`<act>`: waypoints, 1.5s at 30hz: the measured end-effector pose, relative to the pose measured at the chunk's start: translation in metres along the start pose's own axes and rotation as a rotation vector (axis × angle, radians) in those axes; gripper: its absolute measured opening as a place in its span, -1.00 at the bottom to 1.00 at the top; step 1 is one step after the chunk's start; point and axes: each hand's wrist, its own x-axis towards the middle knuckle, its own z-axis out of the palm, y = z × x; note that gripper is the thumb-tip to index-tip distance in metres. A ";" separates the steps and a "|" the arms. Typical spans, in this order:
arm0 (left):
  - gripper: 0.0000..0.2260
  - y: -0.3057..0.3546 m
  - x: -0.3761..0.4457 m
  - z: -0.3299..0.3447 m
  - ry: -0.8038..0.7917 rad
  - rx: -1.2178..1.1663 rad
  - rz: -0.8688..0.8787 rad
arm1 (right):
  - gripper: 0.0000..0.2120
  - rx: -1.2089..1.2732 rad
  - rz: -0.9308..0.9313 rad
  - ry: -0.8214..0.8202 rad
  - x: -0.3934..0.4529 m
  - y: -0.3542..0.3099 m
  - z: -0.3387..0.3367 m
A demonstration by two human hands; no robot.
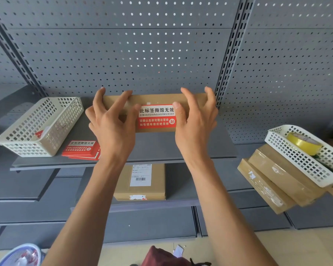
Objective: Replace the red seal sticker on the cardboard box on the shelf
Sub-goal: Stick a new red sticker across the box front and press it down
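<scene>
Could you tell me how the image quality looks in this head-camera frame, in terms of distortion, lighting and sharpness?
In the head view, wide-angle distortion bows the shelf uprights and tilts the white basket at the right edge; lighting is soft and even, with no harsh shadows; the red seal sticker on the cardboard box reads sharply, with slight glare on the tape roll.

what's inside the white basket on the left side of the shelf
Through the mesh of the white basket, a piece of red and white paper shows, perhaps a peeled sticker. The basket wall hides the rest of the bottom.
</scene>
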 end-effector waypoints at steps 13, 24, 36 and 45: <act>-0.24 -0.002 0.006 -0.011 -0.207 0.114 0.124 | -0.17 -0.028 -0.083 -0.356 0.014 0.017 -0.026; -0.17 -0.003 0.004 -0.007 -0.166 0.103 0.119 | -0.07 -0.049 -0.071 -0.243 0.008 0.006 -0.016; -0.32 -0.039 0.004 0.000 -0.157 0.034 0.224 | -0.31 0.059 -0.134 -0.238 0.003 0.035 -0.011; -0.31 -0.059 -0.001 0.014 -0.172 0.061 0.269 | -0.29 0.076 -0.167 -0.289 -0.004 0.053 0.000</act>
